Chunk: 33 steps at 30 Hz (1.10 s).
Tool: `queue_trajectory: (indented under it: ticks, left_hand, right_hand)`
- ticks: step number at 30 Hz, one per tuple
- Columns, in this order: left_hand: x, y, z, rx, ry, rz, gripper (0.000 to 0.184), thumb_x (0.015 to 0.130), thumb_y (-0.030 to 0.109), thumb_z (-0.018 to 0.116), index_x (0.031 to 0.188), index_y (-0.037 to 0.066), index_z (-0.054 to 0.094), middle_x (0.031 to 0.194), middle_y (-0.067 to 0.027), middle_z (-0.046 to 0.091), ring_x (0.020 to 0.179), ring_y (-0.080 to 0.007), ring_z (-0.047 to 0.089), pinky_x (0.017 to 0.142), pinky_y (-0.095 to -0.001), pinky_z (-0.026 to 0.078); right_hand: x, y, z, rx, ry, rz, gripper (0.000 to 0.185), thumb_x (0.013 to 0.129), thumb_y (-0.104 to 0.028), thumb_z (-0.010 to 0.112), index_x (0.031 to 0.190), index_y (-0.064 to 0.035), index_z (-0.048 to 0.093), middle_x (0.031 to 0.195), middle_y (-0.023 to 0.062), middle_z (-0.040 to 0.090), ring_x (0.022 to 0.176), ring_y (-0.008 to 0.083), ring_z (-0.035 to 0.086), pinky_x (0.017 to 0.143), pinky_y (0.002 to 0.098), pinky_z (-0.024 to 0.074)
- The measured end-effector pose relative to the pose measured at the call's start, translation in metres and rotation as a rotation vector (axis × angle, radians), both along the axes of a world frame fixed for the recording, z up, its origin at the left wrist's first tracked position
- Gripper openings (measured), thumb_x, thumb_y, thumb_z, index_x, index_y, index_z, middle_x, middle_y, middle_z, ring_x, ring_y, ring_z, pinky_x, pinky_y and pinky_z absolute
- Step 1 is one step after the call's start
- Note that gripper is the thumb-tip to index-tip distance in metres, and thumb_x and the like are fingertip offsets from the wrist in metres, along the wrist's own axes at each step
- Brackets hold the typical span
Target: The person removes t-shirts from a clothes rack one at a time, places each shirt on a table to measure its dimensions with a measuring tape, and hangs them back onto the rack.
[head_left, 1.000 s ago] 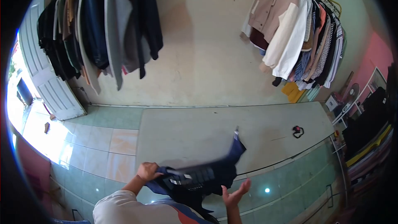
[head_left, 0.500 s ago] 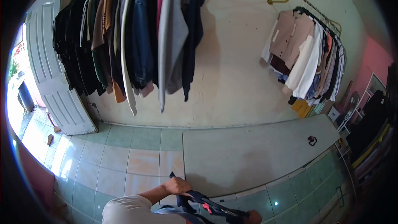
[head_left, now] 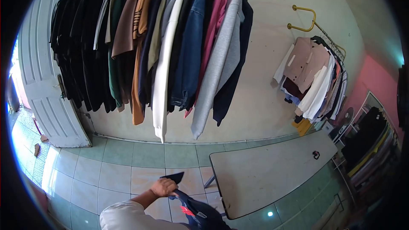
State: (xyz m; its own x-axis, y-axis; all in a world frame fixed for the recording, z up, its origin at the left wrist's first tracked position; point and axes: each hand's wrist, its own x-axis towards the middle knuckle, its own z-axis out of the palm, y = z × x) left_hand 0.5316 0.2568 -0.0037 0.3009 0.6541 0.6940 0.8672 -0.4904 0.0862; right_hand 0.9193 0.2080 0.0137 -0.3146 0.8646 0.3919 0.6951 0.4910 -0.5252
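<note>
My left hand (head_left: 164, 187) reaches out from a white sleeve (head_left: 123, 216), its fingers closed round a dark navy garment (head_left: 192, 204). A dark pointed flap of cloth sticks out above the knuckles. The rest hangs down to the right, past the lower edge of the picture, so its kind is hard to tell. Red patches (head_left: 185, 210) and a small pale label (head_left: 201, 215) show on it. My right hand is out of view. To the right of the garment stands a long pale table (head_left: 272, 172), with a small dark looped object (head_left: 316, 155) at its far end.
A rail of jackets and sweaters, with a grey sweater (head_left: 219, 59) near its end, hangs on the wall ahead. A second rail holds a pink-beige jacket (head_left: 304, 61) and shirts. A white door (head_left: 47, 68) stands ajar at left. A clothes rack (head_left: 366, 138) stands right.
The view has shifted, bringing the hanging clothes nearer. My left hand still grips the garment, which now hangs lower beside the table. My right hand, earlier at its other end, has left the picture.
</note>
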Motion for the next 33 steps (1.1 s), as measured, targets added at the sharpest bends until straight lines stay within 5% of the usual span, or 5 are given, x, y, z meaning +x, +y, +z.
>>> queue_trajectory:
  ticks: [15, 18, 22, 33]
  left_hand:
    - [-0.189, -0.116, 0.043, 0.276, 0.123, 0.008, 0.036, 0.069, 0.049, 0.059, 0.068, 0.014, 0.051, 0.059, 0.0012, 0.048, 0.051, -0.0146, 0.052, 0.045, -0.0260, 0.040]
    - [-0.215, -0.126, 0.071, 0.291, 0.114, -0.040, 0.043, 0.072, 0.054, 0.055, 0.065, 0.012, 0.050, 0.059, -0.0008, 0.050, 0.049, -0.0172, 0.052, 0.043, -0.0289, 0.040]
    - [-0.241, -0.135, 0.117, 0.382, 0.043, -0.063, 0.044, 0.072, 0.054, 0.056, 0.066, 0.011, 0.049, 0.059, -0.0015, 0.049, 0.049, -0.0181, 0.051, 0.042, -0.0292, 0.038]
    - [-0.406, -0.124, 0.239, 0.631, -0.077, -0.263, 0.041, 0.073, 0.048, 0.058, 0.070, 0.008, 0.051, 0.062, -0.0023, 0.054, 0.051, -0.0195, 0.055, 0.044, -0.0299, 0.042]
  right_hand:
    - [-0.184, -0.152, 0.009, 0.255, -0.004, -0.106, 0.028, 0.073, -0.008, 0.063, 0.101, -0.0072, 0.059, 0.086, 0.0141, 0.061, 0.070, 0.0323, 0.059, 0.059, 0.0381, 0.0472]
    - [-0.214, -0.185, 0.041, 0.126, -0.090, -0.158, 0.028, 0.074, -0.009, 0.063, 0.102, -0.0075, 0.058, 0.084, 0.0134, 0.061, 0.068, 0.0323, 0.058, 0.058, 0.0375, 0.0466]
    - [-0.234, -0.192, 0.093, 0.594, -0.026, -0.002, 0.031, 0.074, -0.003, 0.063, 0.105, -0.0075, 0.057, 0.078, 0.0161, 0.057, 0.060, 0.0323, 0.055, 0.050, 0.0390, 0.0447]
    - [-0.392, -0.190, 0.230, 1.028, -0.204, -0.033, 0.025, 0.080, -0.005, 0.061, 0.103, -0.0147, 0.062, 0.080, 0.0180, 0.059, 0.062, 0.0317, 0.057, 0.049, 0.0367, 0.0468]
